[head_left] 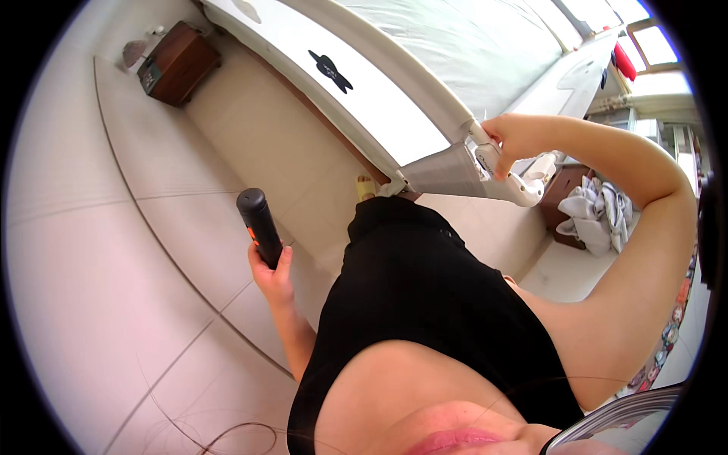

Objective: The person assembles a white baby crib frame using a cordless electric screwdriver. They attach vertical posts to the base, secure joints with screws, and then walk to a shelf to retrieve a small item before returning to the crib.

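My left hand [274,282] is wrapped round a black cylindrical device [260,221] with orange parts on its side. It is held nearly upright, tilted a little, away from the bed; its exact kind does not show. My right hand [523,140] is closed on the white corner post of a bed rail [493,161], thumb and fingers around its upper end. The rail's long panel [383,98] is white with a black emblem and grey mesh near the post. White plastic fittings [535,182] stick out just beyond my right fingers.
A bed with a pale green sheet [462,45] lies behind the rail. At the far left, a dark wooden nightstand [180,64] stands by the wall. Crumpled grey-white cloth [595,212] sits on a wooden piece at the right. A yellow slipper [365,187] shows on the tiled floor.
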Available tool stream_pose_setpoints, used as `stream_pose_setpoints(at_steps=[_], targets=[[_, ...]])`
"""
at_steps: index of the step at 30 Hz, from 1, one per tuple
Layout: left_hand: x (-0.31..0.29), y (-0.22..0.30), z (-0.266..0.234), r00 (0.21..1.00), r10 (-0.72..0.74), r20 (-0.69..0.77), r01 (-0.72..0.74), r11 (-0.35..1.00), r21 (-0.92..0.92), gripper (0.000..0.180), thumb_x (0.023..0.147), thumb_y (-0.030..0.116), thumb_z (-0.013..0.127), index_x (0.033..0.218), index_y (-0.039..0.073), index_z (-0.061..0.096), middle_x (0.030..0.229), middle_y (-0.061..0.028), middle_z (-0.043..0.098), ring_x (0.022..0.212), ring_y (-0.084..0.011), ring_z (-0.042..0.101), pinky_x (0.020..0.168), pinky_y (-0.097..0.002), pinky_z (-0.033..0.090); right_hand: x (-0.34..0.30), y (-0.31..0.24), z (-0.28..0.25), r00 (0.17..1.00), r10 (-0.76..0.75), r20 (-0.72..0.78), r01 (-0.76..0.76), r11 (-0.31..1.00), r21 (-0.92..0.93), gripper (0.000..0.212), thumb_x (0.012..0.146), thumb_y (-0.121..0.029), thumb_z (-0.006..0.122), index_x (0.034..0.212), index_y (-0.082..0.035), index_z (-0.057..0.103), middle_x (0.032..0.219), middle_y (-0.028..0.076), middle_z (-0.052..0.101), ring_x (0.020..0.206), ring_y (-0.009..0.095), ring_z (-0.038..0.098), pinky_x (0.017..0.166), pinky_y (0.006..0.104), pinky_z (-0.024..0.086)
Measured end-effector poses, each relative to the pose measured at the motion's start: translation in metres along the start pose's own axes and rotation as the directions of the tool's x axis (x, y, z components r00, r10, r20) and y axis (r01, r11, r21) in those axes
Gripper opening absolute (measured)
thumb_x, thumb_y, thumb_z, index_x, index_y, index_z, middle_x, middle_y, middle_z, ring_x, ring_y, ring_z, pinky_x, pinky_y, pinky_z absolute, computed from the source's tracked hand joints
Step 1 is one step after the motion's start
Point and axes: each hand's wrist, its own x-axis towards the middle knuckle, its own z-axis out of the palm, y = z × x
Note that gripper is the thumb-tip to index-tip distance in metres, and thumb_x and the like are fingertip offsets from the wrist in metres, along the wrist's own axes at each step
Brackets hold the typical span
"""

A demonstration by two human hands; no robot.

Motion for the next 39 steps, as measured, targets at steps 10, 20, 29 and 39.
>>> stream_pose_setpoints(at_steps=[10, 20, 29, 39], targets=[[0.065, 0.015, 0.047, 0.988, 0.059, 0.143, -0.055, 0.998, -0.034, 0.044, 0.072, 0.006, 0.065, 0.110, 0.002, 0.044, 0.088, -0.0049, 0.054, 0.076, -0.0105, 0.050, 0.064, -0.0222, 0.039, -0.007, 0.004, 0.024, 0.999, -0.026, 0.038, 0.012, 0.943, 0.332, 0.059, 0.056, -0.010, 0.073, 0.109, -0.005, 0.048, 0.091, 0.008, 0.055, 0.087, 0.018, 0.051, 0.076, 0.0313, 0.040], [0.128, 0.042, 0.088, 0.917, 0.052, 0.395, -0.032, 0.998, -0.058, 0.045, 0.069, 0.000, 0.066, 0.108, 0.002, 0.043, 0.092, -0.0077, 0.054, 0.082, -0.0130, 0.051, 0.071, -0.0241, 0.043, -0.009, -0.015, 0.027, 0.998, 0.023, 0.066, -0.036, 0.978, 0.207, 0.045, 0.057, -0.012, 0.074, 0.091, -0.004, 0.045, 0.086, 0.011, 0.050, 0.084, 0.026, 0.050, 0.070, 0.0365, 0.039], [0.196, 0.082, 0.134, 0.472, 0.166, 0.866, -0.075, 0.986, -0.148, 0.041, 0.068, -0.001, 0.065, 0.104, 0.001, 0.045, 0.088, -0.0073, 0.055, 0.069, -0.0091, 0.051, 0.061, -0.0210, 0.042, -0.020, -0.015, 0.034, 0.979, -0.004, -0.201, 0.014, 0.999, 0.050, 0.047, 0.066, -0.022, 0.070, 0.103, -0.003, 0.049, 0.095, 0.013, 0.056, 0.087, 0.031, 0.055, 0.072, 0.0393, 0.043], [0.143, 0.174, 0.266, -0.573, 0.209, 0.792, -0.337, 0.821, -0.461, 0.059, 0.071, 0.021, 0.068, 0.118, 0.001, 0.038, 0.098, -0.0181, 0.055, 0.088, -0.0338, 0.054, 0.077, -0.0347, 0.043, -0.023, -0.078, 0.089, 0.012, 0.240, -0.971, 0.973, 0.222, 0.067, 0.043, 0.069, -0.003, 0.069, 0.106, -0.002, 0.048, 0.103, 0.011, 0.055, 0.095, 0.015, 0.053, 0.081, 0.0286, 0.044]])
